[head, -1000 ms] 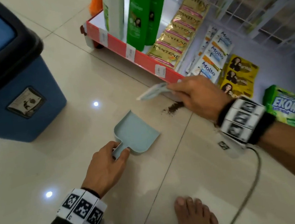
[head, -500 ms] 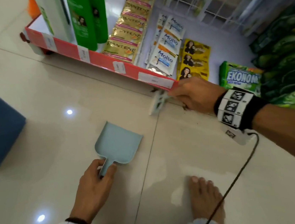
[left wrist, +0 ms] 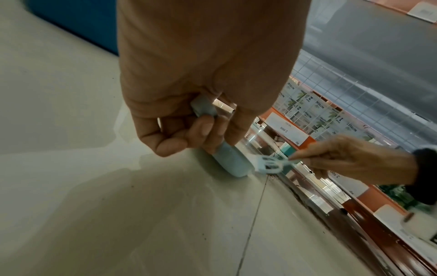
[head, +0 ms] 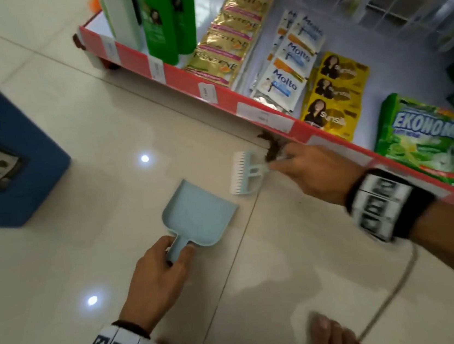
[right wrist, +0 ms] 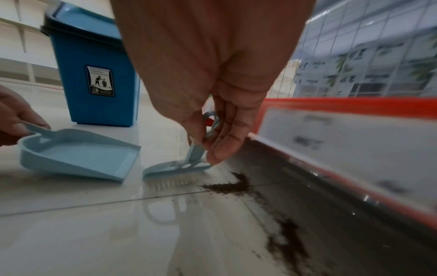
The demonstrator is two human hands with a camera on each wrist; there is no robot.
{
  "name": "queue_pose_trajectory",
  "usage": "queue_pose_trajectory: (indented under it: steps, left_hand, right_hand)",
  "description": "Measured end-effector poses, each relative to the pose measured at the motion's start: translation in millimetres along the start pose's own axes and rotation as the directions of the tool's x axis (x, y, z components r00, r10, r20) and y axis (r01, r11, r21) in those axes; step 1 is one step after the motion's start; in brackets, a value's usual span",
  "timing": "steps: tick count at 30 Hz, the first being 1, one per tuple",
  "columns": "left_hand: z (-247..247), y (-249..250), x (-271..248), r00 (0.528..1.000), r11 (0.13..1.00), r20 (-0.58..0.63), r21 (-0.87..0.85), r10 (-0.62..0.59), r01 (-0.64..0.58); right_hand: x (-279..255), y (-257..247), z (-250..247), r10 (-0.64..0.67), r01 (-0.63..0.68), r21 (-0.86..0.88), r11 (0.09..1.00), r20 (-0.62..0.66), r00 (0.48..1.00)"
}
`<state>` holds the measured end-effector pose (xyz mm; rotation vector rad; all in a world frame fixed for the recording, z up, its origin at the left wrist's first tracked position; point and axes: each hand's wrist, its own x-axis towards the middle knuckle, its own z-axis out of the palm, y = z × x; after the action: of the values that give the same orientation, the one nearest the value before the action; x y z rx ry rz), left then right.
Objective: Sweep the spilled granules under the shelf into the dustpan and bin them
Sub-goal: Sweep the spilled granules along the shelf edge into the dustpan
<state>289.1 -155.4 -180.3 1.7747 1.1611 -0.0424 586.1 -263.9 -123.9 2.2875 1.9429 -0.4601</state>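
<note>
A pale blue dustpan (head: pixel 198 214) (right wrist: pixel 80 153) lies flat on the tiled floor, its mouth toward the shelf. My left hand (head: pixel 158 277) (left wrist: pixel 189 112) grips its short handle (left wrist: pixel 227 158). My right hand (head: pixel 306 173) (right wrist: pixel 212 121) pinches the thin handle of a small pale blue brush (head: pixel 244 174) (right wrist: pixel 175 170) (left wrist: pixel 269 165), whose white bristles touch the floor just right of the dustpan. Dark brown granules (head: pixel 271 145) (right wrist: pixel 229 185) lie on the floor at the shelf's red front edge (head: pixel 228 97), right beside the brush; another streak (right wrist: pixel 288 240) trails along the shelf's shadow.
A blue bin (head: pixel 4 159) (right wrist: pixel 94 74) with a black rim stands on the floor to the left. The low shelf holds green bottles (head: pixel 161 17), sachet strips (head: pixel 285 76) and a green packet (head: pixel 421 136). My bare foot (head: pixel 335 338) and a grey cable (head: pixel 392 291) are near the bottom.
The view has swung back left, so more of the bin shows. The brush has come away from the shelf edge toward the dustpan, and granules show at the edge. My left hand keeps holding the dustpan.
</note>
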Motion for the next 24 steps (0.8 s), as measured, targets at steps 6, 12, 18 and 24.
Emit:
queue_pose_trajectory:
  steps: [6,12,18,24]
  left_hand:
    - [-7.3,1.8,-19.0,0.998,1.000,-0.055,0.023,0.022,-0.021]
    - [-6.8,14.4,-23.8,0.999,0.999,-0.041,0.050,0.024,-0.022]
    - [-1.3,25.7,-11.6,0.998,0.999,-0.039,0.023,0.039,-0.038]
    - [11.5,43.3,10.2,1.000,1.000,0.021,-0.025,0.011,-0.011]
  right_hand:
    - [-24.2,21.4,-10.1,-0.069,0.074,0.005,0.997,-0.309,0.949]
    - [11.1,-4.8,0.4,-0.067,0.081,0.083,0.993,-0.161,0.985]
    - [-46.0,31.0,0.2,0.052,-0.047,0.086,0.995,-0.054,0.997]
    - [-29.4,18.9,-5.9,0.112,-0.038,0.224,0.974,-0.327,0.938]
